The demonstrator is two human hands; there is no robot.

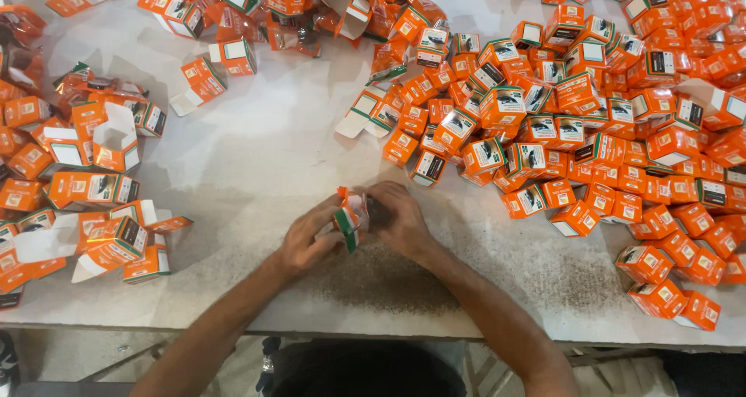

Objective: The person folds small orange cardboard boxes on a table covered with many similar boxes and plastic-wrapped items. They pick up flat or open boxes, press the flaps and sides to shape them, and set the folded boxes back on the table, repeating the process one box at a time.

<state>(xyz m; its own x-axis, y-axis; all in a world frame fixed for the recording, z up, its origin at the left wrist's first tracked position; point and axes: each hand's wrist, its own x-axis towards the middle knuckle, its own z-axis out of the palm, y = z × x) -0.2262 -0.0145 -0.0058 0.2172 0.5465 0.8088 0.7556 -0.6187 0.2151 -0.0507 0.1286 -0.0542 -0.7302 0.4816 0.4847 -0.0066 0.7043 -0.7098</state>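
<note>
Both hands, left hand (311, 242) and right hand (400, 218), closed on small orange carton (350, 214) near counter (256, 156) front edge. Likely light, crushable card; grip by side panels.

You look down on a pale, whitish worktable (256, 156) with a speckled, gritty patch near its front edge. Below that edge you see a strip of light floor (622, 377) and thin grey frame bars (124, 362). Soft, even light falls from above, casting only faint shadows
</note>
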